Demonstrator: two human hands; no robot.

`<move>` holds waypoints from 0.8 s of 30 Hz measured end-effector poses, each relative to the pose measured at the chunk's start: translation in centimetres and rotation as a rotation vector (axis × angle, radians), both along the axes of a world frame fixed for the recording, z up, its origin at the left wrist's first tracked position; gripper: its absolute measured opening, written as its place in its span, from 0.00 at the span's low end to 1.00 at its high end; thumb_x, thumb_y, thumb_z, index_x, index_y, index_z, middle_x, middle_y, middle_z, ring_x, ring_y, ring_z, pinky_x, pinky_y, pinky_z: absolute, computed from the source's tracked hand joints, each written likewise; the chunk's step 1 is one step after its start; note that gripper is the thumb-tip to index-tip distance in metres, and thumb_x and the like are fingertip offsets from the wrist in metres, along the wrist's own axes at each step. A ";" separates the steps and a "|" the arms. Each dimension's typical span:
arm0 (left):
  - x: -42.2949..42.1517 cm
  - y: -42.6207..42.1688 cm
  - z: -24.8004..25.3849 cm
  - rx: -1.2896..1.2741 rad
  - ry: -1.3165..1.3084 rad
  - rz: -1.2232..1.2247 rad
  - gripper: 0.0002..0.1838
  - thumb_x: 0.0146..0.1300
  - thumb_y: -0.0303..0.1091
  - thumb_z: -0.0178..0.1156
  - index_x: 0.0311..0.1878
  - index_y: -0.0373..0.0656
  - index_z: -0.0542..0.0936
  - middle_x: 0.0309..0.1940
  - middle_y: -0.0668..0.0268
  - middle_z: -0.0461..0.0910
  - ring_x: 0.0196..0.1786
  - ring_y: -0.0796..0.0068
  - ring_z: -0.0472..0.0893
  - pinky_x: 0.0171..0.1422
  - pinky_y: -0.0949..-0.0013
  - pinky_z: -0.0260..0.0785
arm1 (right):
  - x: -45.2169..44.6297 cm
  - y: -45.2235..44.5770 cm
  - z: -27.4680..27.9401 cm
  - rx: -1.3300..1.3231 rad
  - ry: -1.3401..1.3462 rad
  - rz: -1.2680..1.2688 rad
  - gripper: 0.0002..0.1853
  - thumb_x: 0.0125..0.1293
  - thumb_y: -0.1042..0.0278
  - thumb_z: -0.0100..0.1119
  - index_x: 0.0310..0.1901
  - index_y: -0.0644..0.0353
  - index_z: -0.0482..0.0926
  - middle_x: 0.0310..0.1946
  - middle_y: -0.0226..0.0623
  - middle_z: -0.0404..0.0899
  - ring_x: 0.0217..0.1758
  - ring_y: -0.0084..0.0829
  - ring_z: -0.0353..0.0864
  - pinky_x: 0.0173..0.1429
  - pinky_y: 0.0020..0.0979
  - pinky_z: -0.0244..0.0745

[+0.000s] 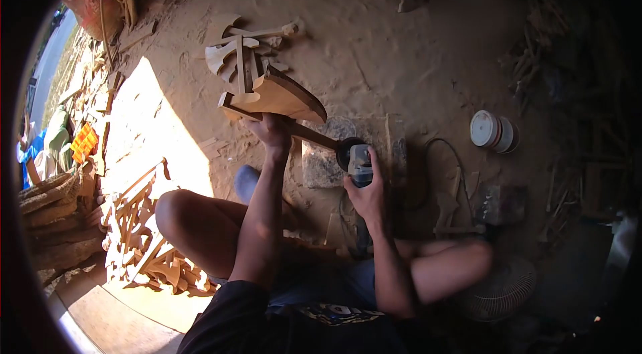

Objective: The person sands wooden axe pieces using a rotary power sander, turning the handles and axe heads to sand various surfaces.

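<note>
My left hand (269, 132) is closed around a wooden axe (287, 98), just below its broad, curved head. The axe's handle (311, 134) slants down to the right and meets the dark round disc (347, 152) of an angle grinder. Wrapped round the body of that angle grinder (362, 170) is my right hand (369, 199), with one finger stretched along its side. Beneath the disc lies a worn, pale block (321, 168) on the ground. Whether the disc is spinning cannot be seen.
Cut wooden pieces (231, 59) lie on the dirt floor ahead. More are heaped in a pile (150, 247) beside my left knee. To the right are a white tub (485, 130), a dark cable (445, 144), a box (505, 204) and a fan (498, 290).
</note>
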State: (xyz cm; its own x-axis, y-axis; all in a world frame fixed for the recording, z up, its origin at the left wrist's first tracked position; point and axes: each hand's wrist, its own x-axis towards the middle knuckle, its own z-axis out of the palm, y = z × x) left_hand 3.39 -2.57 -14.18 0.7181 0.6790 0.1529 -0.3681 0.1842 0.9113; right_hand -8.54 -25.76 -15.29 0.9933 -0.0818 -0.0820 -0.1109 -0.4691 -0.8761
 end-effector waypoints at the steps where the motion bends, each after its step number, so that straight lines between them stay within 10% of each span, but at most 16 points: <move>1: 0.0 -0.2 0.0 -0.016 -0.003 0.006 0.17 0.76 0.41 0.61 0.51 0.32 0.79 0.40 0.61 0.83 0.38 0.71 0.84 0.42 0.65 0.77 | 0.0 0.0 0.2 0.007 0.033 -0.008 0.47 0.62 0.72 0.75 0.83 0.58 0.65 0.65 0.51 0.84 0.66 0.39 0.85 0.72 0.39 0.79; 8: 0.9 1.3 -5.2 0.068 -0.109 -0.030 0.11 0.74 0.35 0.62 0.47 0.36 0.78 0.34 0.64 0.81 0.32 0.74 0.82 0.36 0.68 0.77 | 0.5 -0.7 0.5 0.143 -0.049 -0.038 0.47 0.61 0.73 0.76 0.82 0.61 0.65 0.68 0.50 0.80 0.68 0.39 0.82 0.72 0.39 0.78; 13: 0.8 0.2 -3.0 -0.021 -0.146 -0.178 0.11 0.68 0.32 0.59 0.29 0.42 0.71 0.25 0.73 0.72 0.30 0.84 0.70 0.36 0.74 0.63 | 1.4 -1.1 -0.1 0.185 -0.026 -0.015 0.47 0.60 0.73 0.77 0.81 0.62 0.65 0.68 0.50 0.80 0.69 0.39 0.82 0.74 0.40 0.77; 24: 0.6 -0.9 -0.3 0.073 -0.038 -0.203 0.16 0.68 0.34 0.59 0.27 0.44 0.64 0.25 0.74 0.65 0.28 0.84 0.65 0.32 0.75 0.58 | 1.7 -1.6 -0.1 0.162 0.028 -0.031 0.49 0.59 0.66 0.80 0.82 0.59 0.66 0.68 0.52 0.82 0.71 0.42 0.82 0.75 0.40 0.76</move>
